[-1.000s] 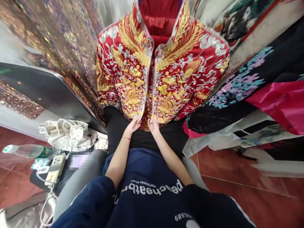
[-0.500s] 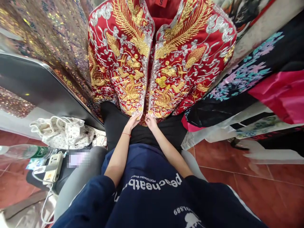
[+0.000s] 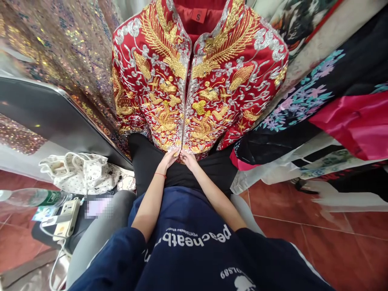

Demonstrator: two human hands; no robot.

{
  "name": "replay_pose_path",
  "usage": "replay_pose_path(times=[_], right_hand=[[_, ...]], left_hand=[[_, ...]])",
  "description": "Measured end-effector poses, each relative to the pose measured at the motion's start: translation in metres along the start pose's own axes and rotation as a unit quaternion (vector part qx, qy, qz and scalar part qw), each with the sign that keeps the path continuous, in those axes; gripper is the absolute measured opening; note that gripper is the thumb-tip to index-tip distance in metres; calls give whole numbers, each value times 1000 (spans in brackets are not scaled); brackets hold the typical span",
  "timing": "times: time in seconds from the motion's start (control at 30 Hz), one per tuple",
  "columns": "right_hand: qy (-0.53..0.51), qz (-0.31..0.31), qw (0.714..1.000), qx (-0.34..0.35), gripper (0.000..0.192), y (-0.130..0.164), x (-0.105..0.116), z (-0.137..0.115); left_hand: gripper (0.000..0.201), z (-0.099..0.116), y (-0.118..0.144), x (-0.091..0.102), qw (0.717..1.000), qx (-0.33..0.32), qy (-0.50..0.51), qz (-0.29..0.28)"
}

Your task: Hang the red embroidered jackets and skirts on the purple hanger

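Observation:
A red jacket (image 3: 236, 97) with gold and silver embroidery hangs in front of me, its collar at the top and its hem above my lap. My left hand (image 3: 169, 158) pinches the bottom corner of the left front edge. The bottom corner of the other front edge is in my right hand (image 3: 188, 160), fingers closed on it. Both hands are side by side, nearly touching, and the two front edges meet along most of their length. A red size label (image 3: 199, 16) shows inside the collar. Whatever fastener lies between my fingertips is too small to make out.
A sequined gown (image 3: 87, 52) and a dark, metal-rimmed panel (image 3: 45, 109) stand at left. Below them are a spotted cloth bag (image 3: 81, 173), a plastic bottle (image 3: 33, 198) and a power strip (image 3: 67, 218). Black floral garments (image 3: 300, 105) and pink fabric (image 3: 351, 121) hang at right.
My right hand has moved left with its jacket edge, up to my left hand. The gap between the two front edges has closed.

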State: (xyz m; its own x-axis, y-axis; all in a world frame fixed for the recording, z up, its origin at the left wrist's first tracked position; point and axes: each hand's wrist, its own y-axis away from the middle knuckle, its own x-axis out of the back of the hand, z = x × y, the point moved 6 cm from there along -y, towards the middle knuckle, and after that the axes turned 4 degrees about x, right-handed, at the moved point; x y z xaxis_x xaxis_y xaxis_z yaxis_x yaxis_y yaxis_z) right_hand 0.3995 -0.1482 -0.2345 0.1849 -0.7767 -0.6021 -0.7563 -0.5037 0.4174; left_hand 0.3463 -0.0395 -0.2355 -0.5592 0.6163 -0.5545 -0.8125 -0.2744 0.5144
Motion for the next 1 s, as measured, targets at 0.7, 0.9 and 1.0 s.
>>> replay_pose_path(times=[0.7,0.9,1.0], right_hand=[[-9,-16,1000,10,37,3,-5,-6],[-6,-8,1000,11,33,-1,-3,-5],[-2,-10,1000,9,31,-2,-3,-6]], left_hand=[[21,6,11,-14,1000,-11,-17,-16],[21,5,9,-10,1000,-14,-16,-10],[21,5,9,-9,1000,-15,-14,-12]])
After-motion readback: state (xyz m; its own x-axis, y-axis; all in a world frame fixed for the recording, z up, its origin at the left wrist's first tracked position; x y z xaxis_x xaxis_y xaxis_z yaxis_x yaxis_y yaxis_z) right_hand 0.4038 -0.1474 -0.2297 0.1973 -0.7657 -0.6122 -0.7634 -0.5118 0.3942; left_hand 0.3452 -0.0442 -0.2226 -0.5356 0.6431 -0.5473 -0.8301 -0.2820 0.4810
